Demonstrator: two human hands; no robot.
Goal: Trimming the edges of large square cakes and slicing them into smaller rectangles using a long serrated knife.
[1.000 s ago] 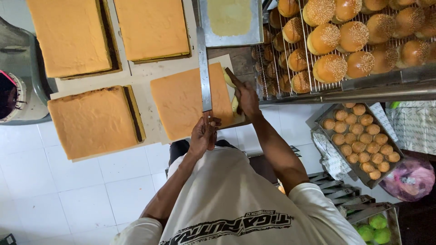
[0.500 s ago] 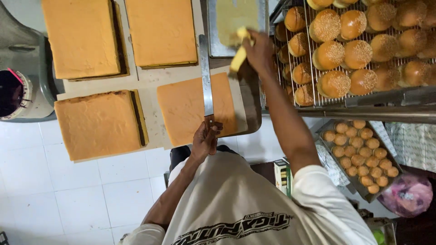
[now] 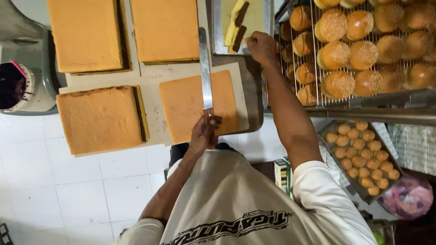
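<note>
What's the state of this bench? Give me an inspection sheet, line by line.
Surface: worktop lined with pale paper.
Job's things: long knife laid across a sheet cake; cut strips in a metal tray.
Clutter: three more sheet cakes.
Grippers: left hand closed on the knife's handle; right hand at the tray's edge, grip unclear.
Cables: nothing seen.
Surroundings: buns on a wire rack; small buns lower down; white tiled floor.
</note>
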